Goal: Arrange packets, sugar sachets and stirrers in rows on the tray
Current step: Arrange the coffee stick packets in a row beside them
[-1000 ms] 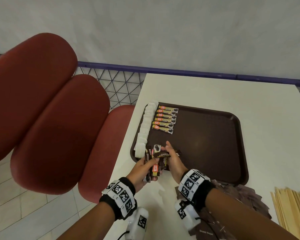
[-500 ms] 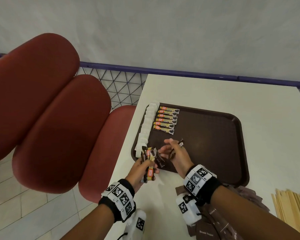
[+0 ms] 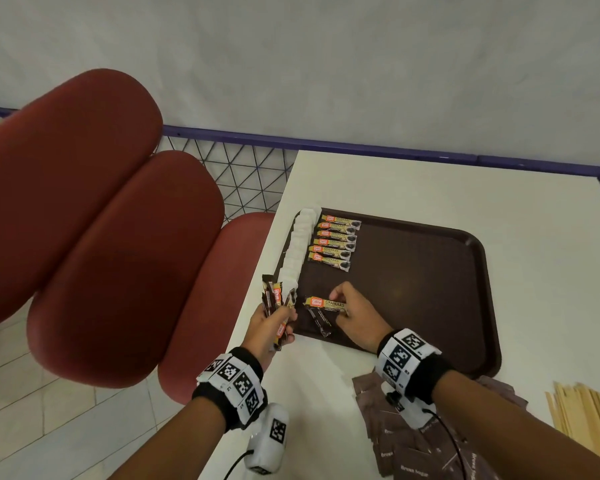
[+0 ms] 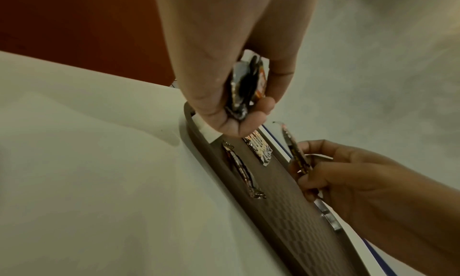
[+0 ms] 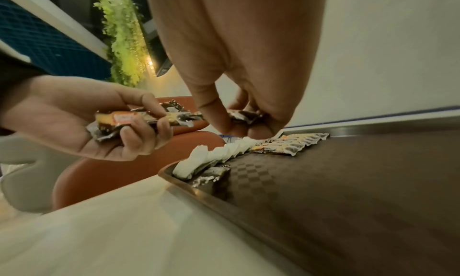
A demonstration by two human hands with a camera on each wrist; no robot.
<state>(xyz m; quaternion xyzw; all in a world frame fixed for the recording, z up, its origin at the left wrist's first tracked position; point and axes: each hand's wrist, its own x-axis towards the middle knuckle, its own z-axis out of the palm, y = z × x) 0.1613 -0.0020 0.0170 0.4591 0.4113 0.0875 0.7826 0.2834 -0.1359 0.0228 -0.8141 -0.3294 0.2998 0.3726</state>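
Six coffee packets [image 3: 335,242] lie rowed beside white sachets [image 3: 297,251].

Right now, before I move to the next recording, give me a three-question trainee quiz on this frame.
1. True or false: the left hand grips a bunch of coffee packets.
2. How many packets lie in the finished row on the tray?
3. The wooden stirrers lie: A on the tray, B on the table beside it, C in the right hand.

Key: 1 true; 2 six; 3 B.

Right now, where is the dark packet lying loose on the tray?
In the head view, the loose dark packet lies in the tray's near-left corner, just below the right hand's packet.
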